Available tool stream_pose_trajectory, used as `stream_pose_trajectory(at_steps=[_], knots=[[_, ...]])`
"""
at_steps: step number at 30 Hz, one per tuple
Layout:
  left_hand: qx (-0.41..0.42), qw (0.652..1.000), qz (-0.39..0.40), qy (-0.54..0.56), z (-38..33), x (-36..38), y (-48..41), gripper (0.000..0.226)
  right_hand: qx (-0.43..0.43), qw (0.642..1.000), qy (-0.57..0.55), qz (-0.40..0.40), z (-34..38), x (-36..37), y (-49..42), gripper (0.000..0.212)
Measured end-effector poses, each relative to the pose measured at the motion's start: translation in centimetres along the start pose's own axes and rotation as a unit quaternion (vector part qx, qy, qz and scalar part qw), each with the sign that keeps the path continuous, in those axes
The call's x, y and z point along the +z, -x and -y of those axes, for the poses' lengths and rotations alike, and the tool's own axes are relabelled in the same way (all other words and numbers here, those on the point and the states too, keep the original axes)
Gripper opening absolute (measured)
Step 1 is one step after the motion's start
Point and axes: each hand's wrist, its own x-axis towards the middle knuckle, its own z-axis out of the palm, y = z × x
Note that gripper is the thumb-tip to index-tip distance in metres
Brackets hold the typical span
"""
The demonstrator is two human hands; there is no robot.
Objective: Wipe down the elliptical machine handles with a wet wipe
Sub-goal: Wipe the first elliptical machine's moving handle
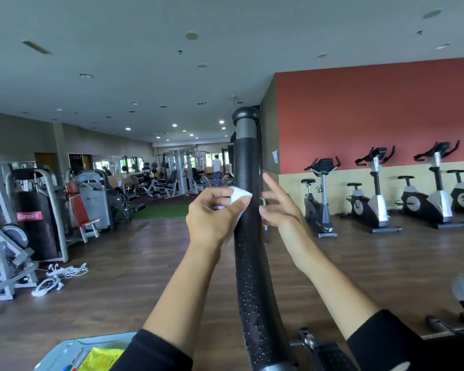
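a: starting at the left hand (214, 212)?
b: curled, pinching a wadded wet wipe (240, 195) between thumb and fingers, pressing it against the left flank of the handle (248, 162), roughly midway up the black padding.
a: and the right hand (279, 207)?
b: held open, fingers straight and spread, gripping nothing. poised just beside the handle's right flank; cannot tell whether touching.
a: step in hand?
b: looks like mid-wipe on this handle. speckled pale lower down, damp or worn, hard to say.
a: next move?
b: probably calls for wrapping the wipe further round the padding, then sliding along its length, with the right hand steadying from the far side.
a: lie of the thing?
b: stands nearly upright at centre, rising from the bottom edge of view. long axis bottom to top, leaning slightly left toward the top; rounded cap (245, 116) pointing at the ceiling.
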Motion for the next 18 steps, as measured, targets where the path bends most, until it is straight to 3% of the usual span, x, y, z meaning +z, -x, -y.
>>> stream_pose_trajectory(at_steps=[7, 14, 18], knots=[[-0.025, 0.987, -0.022, 0.155, -1.5, 1.9, -2.1, 0.018, -0.069, 0.995, 0.044, -0.049, 1.4, 1.1, -1.5, 0.053], [-0.093, 0.957, 0.089, 0.26, 1.6, 0.7, -2.5, 0.02, -0.099, 0.979, 0.17, -0.042, 1.4, 1.2, -2.4, 0.056], [-0.084, 0.948, 0.101, 0.29, -0.9, 1.8, -5.4, 0.019, -0.091, 0.973, 0.203, -0.061, 1.3, 1.0, -2.7, 0.057]])
